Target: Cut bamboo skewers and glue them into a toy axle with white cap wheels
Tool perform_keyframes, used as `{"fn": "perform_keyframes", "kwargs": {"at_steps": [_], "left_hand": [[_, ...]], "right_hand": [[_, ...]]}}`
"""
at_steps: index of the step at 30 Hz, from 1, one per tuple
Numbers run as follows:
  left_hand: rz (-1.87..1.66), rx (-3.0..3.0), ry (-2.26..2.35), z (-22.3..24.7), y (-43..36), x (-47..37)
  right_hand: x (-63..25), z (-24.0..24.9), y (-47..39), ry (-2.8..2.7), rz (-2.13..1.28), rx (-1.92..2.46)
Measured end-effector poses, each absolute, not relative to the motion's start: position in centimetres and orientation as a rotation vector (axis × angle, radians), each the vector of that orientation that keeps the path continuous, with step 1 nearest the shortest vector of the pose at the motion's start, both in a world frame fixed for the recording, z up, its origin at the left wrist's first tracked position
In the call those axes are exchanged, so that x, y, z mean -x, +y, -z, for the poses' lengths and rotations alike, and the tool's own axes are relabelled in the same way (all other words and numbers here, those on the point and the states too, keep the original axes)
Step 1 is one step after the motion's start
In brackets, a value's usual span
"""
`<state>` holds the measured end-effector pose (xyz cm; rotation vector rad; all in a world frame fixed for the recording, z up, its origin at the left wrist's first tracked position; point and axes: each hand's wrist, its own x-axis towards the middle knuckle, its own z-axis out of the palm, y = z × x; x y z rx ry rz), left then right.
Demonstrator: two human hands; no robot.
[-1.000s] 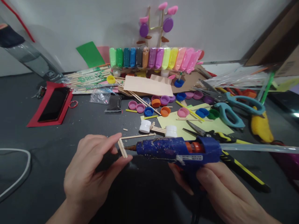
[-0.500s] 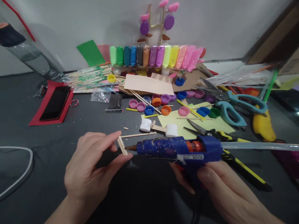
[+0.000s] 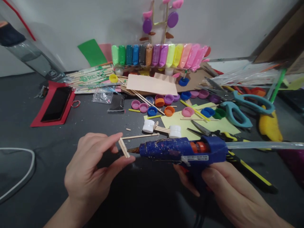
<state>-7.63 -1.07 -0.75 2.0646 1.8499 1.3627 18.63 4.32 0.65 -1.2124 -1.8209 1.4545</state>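
Between thumb and forefinger, my left hand pinches a small bundle of short wooden sticks by its two ends. My right hand is wrapped round the handle of a blue hot glue gun, which lies level and points left. Its dark nozzle is at the sticks; whether it touches them I cannot tell. A clear glue stick juts from the back of the gun. Just beyond lie a single long stick and a piece of joined sticks with white round parts at its ends.
Coloured bottle caps and yellow paper lie past the gun. Blue-handled scissors and black-and-yellow cutters are on the right. A phone rests on red card at left, near a water bottle. Clay packs line the back.
Hands, sticks and glue gun hold nearly the same positions. The gun's rear has risen very slightly, and the camera view has shifted a little.
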Motion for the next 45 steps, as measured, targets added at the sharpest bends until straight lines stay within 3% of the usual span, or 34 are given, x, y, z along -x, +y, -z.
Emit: {"fn": "perform_keyframes", "kwargs": {"at_steps": [16, 45], "left_hand": [[-1.369, -2.041, 1.876, 0.47, -0.98, 7.48], [-1.406, -2.009, 1.899, 0.63, -1.13, 7.80]], "right_hand": [[-18.73, -0.93, 4.37, -1.769, -1.630, 1.202], [-18.37, -1.32, 4.74, -1.784, -1.582, 1.198]]}}
